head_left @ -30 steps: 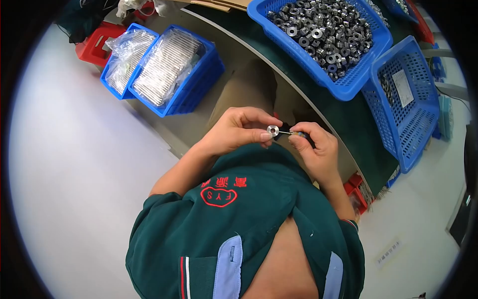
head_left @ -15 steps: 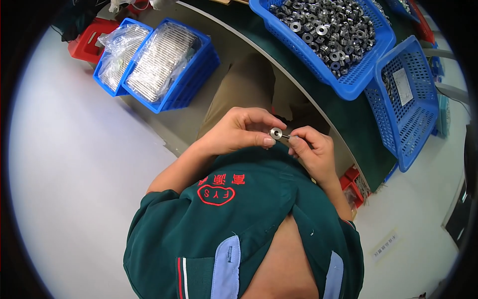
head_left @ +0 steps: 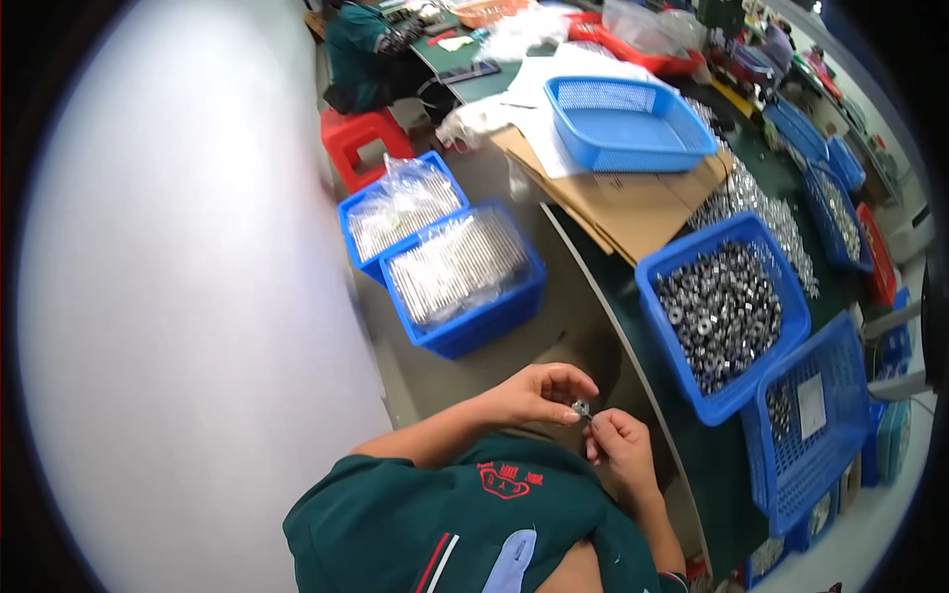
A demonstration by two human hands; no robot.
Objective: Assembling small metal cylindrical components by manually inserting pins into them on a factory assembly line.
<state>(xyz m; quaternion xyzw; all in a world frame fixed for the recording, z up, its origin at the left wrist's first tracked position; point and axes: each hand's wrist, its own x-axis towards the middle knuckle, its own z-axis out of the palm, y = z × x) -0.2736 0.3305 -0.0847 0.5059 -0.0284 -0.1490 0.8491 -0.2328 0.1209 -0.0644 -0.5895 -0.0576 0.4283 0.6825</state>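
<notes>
Above my lap, the thumb and fingers of my left hand (head_left: 539, 393) pinch a small shiny metal ring (head_left: 580, 407). Close by on its right, my right hand (head_left: 621, 442) is closed on a thin dark rod (head_left: 590, 417) whose tip meets the ring. Whether the tip sits inside the hole is too small to tell. On the green table to the right, a blue basket (head_left: 660, 341) holds many similar metal rings (head_left: 720, 311). Beside it, a tilted blue basket (head_left: 835, 435) carries a white label and a few dark parts.
Blue crates (head_left: 494, 331) of bagged metal rods stand on the floor at left, near a red stool (head_left: 361, 133) and a seated person (head_left: 356, 49). Cardboard (head_left: 633, 212) and a shallow blue basket (head_left: 613, 158) lie on the table (head_left: 692, 465), by a heap of shiny parts (head_left: 761, 217).
The view has swung up toward the far end of the table, bringing the seated person and cardboard into sight. Both hands keep their grip on the ring and rod.
</notes>
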